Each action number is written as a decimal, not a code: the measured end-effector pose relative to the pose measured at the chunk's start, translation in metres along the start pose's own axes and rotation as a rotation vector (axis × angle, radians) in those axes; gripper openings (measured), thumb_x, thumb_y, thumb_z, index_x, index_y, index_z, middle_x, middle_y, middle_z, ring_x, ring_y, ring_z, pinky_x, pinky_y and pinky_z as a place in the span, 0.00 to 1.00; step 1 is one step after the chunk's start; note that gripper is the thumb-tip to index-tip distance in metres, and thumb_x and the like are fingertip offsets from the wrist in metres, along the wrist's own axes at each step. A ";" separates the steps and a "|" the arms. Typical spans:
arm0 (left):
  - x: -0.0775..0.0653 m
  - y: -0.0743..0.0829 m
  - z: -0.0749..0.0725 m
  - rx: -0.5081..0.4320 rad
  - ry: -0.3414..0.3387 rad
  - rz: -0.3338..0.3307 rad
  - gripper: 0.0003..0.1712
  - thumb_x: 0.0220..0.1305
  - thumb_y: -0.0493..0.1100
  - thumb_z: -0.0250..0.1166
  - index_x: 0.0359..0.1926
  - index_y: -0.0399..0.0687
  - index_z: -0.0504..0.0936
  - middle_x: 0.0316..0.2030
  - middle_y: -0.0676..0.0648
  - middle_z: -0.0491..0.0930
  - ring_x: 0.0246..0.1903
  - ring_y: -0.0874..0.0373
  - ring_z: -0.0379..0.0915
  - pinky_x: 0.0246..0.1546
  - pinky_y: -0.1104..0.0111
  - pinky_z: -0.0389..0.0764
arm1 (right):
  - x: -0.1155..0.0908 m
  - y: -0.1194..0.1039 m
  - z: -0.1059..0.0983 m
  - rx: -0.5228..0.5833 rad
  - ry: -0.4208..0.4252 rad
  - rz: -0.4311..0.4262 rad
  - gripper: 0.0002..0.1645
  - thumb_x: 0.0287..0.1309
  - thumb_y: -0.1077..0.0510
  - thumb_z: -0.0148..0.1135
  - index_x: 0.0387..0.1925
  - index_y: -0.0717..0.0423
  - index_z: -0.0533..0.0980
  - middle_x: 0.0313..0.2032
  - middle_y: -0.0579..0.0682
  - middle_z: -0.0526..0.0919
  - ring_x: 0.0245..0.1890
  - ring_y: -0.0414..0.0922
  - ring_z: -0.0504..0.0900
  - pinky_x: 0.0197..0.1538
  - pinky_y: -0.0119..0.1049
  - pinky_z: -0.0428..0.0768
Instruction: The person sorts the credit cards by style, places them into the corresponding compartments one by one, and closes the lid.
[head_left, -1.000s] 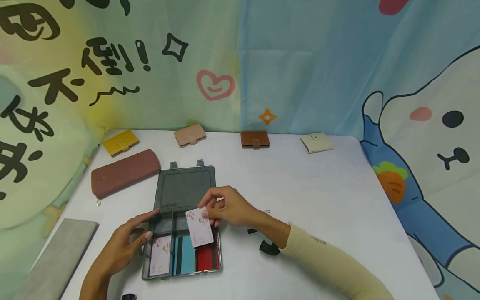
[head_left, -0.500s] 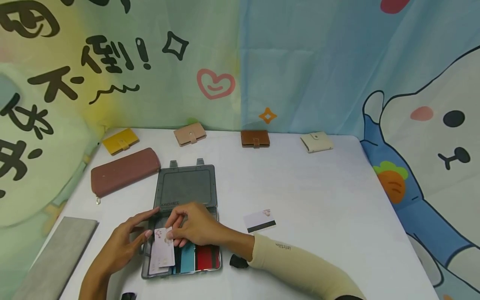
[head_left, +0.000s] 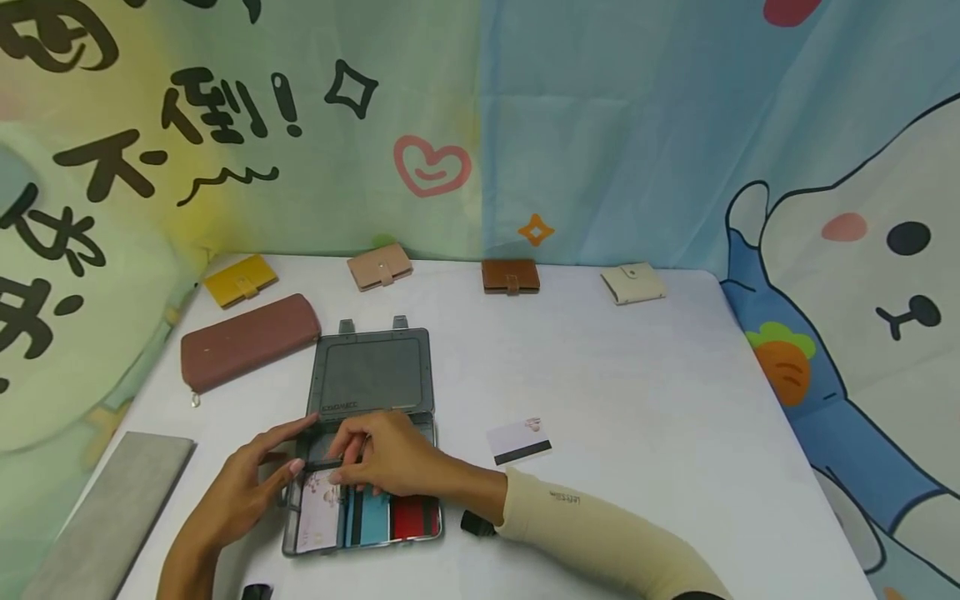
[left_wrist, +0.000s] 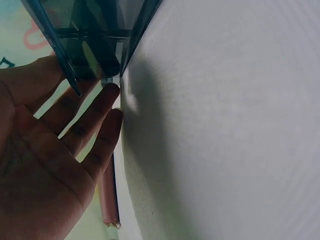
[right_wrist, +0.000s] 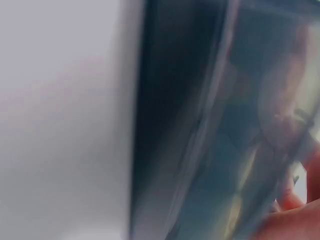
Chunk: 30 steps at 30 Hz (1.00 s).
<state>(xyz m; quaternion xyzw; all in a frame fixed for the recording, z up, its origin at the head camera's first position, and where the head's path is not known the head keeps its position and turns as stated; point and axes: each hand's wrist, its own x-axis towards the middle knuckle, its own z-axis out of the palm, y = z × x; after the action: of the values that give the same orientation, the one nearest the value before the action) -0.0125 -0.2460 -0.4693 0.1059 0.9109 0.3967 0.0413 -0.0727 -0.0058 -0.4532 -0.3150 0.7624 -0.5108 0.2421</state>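
Observation:
In the head view a dark translucent box (head_left: 372, 372) lies with its lid laid back, cards in its compartments. White flowered cards fill the left compartment, the top white card (head_left: 318, 521) lying flat. Blue cards (head_left: 375, 521) sit in the middle, red cards (head_left: 408, 518) at the right. My right hand (head_left: 386, 450) is over the box, thumb and forefinger slightly parted at the white card's upper end. My left hand (head_left: 240, 492) rests at the box's left side, fingertips at its edge. The left wrist view shows these fingers (left_wrist: 97, 115) extended; the right wrist view is blurred.
A white card with a black stripe (head_left: 519, 440) lies right of the box. Behind are a long reddish-brown wallet (head_left: 251, 342) and yellow (head_left: 242, 282), beige (head_left: 380, 267), brown (head_left: 510, 277) and cream (head_left: 633, 284) small wallets. A grey slab (head_left: 123, 508) lies at left.
My right hand has carried a white flowered card leftward from over the red cards; it now lies flat in the left compartment, and thumb and forefinger have parted. My left hand has stayed put.

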 end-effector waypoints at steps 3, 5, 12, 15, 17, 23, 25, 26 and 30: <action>0.000 0.001 0.000 -0.010 -0.006 -0.010 0.36 0.67 0.37 0.65 0.73 0.59 0.66 0.71 0.46 0.67 0.69 0.59 0.63 0.60 0.52 0.80 | -0.008 0.008 -0.020 -0.011 -0.027 -0.062 0.15 0.56 0.52 0.73 0.43 0.52 0.82 0.29 0.39 0.81 0.21 0.36 0.80 0.26 0.29 0.86; 0.000 0.002 0.000 -0.009 -0.010 -0.017 0.37 0.67 0.36 0.65 0.74 0.59 0.65 0.71 0.45 0.67 0.69 0.49 0.64 0.60 0.51 0.79 | -0.016 0.012 -0.035 -0.037 -0.035 -0.084 0.17 0.55 0.49 0.74 0.44 0.50 0.82 0.30 0.38 0.81 0.24 0.35 0.79 0.29 0.28 0.85; -0.001 0.003 0.000 -0.004 -0.018 -0.025 0.39 0.66 0.34 0.65 0.74 0.59 0.64 0.72 0.43 0.65 0.68 0.41 0.63 0.60 0.49 0.78 | -0.051 0.031 -0.088 -0.159 -0.004 -0.066 0.23 0.49 0.48 0.78 0.47 0.48 0.83 0.38 0.44 0.84 0.36 0.43 0.81 0.35 0.34 0.84; -0.002 0.003 0.000 0.001 -0.010 -0.015 0.38 0.67 0.35 0.64 0.74 0.60 0.64 0.72 0.44 0.65 0.68 0.44 0.64 0.60 0.49 0.78 | -0.066 0.041 -0.106 -0.261 0.015 -0.023 0.25 0.46 0.48 0.80 0.47 0.45 0.83 0.42 0.45 0.84 0.43 0.46 0.79 0.42 0.38 0.82; -0.002 0.002 -0.001 0.010 -0.003 -0.010 0.38 0.67 0.35 0.64 0.74 0.60 0.64 0.71 0.44 0.66 0.68 0.52 0.64 0.59 0.50 0.79 | -0.075 0.048 -0.117 -0.339 0.024 0.000 0.26 0.44 0.48 0.82 0.47 0.44 0.83 0.42 0.45 0.83 0.46 0.46 0.77 0.46 0.39 0.80; -0.002 0.001 0.000 0.019 0.004 -0.002 0.37 0.67 0.36 0.64 0.74 0.61 0.64 0.71 0.45 0.66 0.67 0.66 0.61 0.59 0.51 0.80 | -0.098 0.059 -0.139 -0.540 0.030 0.114 0.31 0.35 0.47 0.85 0.44 0.45 0.81 0.42 0.45 0.79 0.46 0.42 0.71 0.50 0.38 0.75; -0.002 0.001 0.000 0.016 0.002 -0.005 0.37 0.67 0.36 0.64 0.74 0.61 0.64 0.72 0.45 0.66 0.67 0.61 0.62 0.59 0.51 0.80 | -0.103 0.062 -0.142 -0.605 0.021 0.152 0.33 0.33 0.46 0.86 0.43 0.45 0.79 0.40 0.44 0.77 0.45 0.41 0.68 0.48 0.36 0.74; -0.002 0.001 0.000 0.017 0.000 -0.008 0.37 0.67 0.36 0.64 0.74 0.61 0.64 0.72 0.44 0.66 0.67 0.59 0.62 0.59 0.51 0.80 | -0.104 0.063 -0.142 -0.631 0.019 0.169 0.33 0.33 0.45 0.86 0.43 0.45 0.78 0.39 0.44 0.76 0.44 0.40 0.67 0.47 0.35 0.74; -0.001 0.002 0.001 0.016 0.000 -0.008 0.37 0.67 0.36 0.64 0.74 0.61 0.65 0.71 0.44 0.66 0.67 0.58 0.63 0.59 0.50 0.80 | -0.104 0.066 -0.141 -0.689 0.023 0.212 0.30 0.32 0.45 0.86 0.37 0.46 0.77 0.35 0.44 0.74 0.41 0.40 0.65 0.42 0.33 0.72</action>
<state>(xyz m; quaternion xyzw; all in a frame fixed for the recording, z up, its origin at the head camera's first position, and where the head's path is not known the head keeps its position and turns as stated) -0.0111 -0.2444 -0.4682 0.1025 0.9145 0.3891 0.0419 -0.1144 0.1767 -0.4592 -0.2914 0.9209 -0.1993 0.1650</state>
